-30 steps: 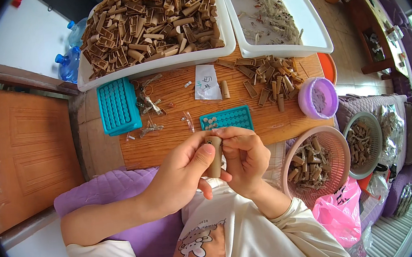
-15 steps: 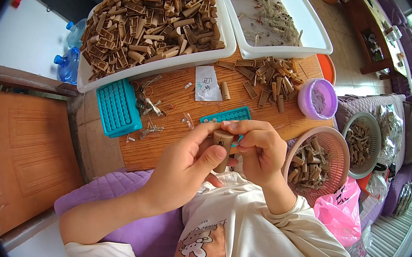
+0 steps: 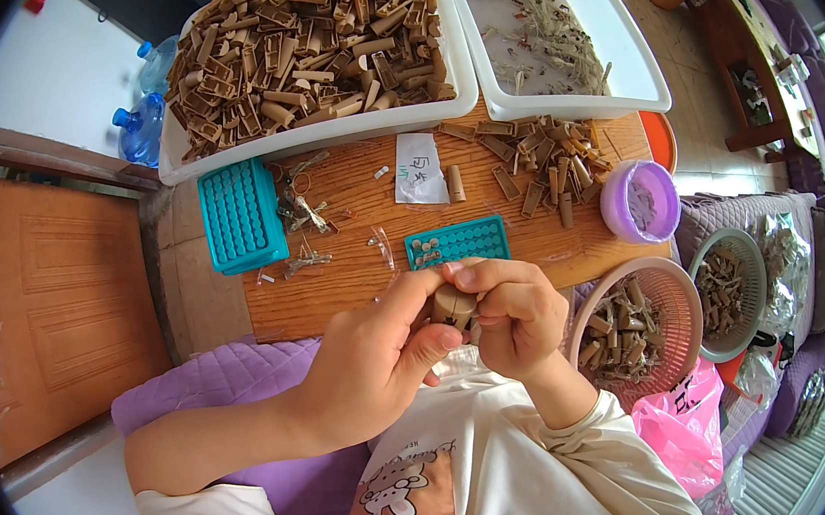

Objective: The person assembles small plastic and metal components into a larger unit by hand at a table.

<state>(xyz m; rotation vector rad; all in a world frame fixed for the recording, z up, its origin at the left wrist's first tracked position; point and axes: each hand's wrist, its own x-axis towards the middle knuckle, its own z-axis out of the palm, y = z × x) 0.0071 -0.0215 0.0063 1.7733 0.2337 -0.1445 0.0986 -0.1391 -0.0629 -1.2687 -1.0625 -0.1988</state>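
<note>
Close in front of my body, my left hand (image 3: 374, 354) wraps its fingers and thumb round a brown cylindrical plastic casing (image 3: 454, 303). A thin seam line runs across the casing's end, and a small dark spot shows near my left thumb. The curled fingers of my right hand (image 3: 522, 318) press against the casing's right side and far end. Part of the casing is hidden by both hands. Just beyond them lies a teal tray (image 3: 471, 239) with rows of round hollows, a few small round pieces in its left end.
Brown half-shells fill a white bin (image 3: 318, 127); another white bin (image 3: 632, 99) holds tangled thin strands. Loose shells (image 3: 548, 158), a paper slip (image 3: 417, 168), a purple bowl (image 3: 668, 216) and stacked teal trays (image 3: 239, 215) are on the table. A pink basket (image 3: 687, 329) stands right.
The casing has tilted so that its seamed end faces up more. My right fingers have curled closer against it, and more of the teal tray shows.
</note>
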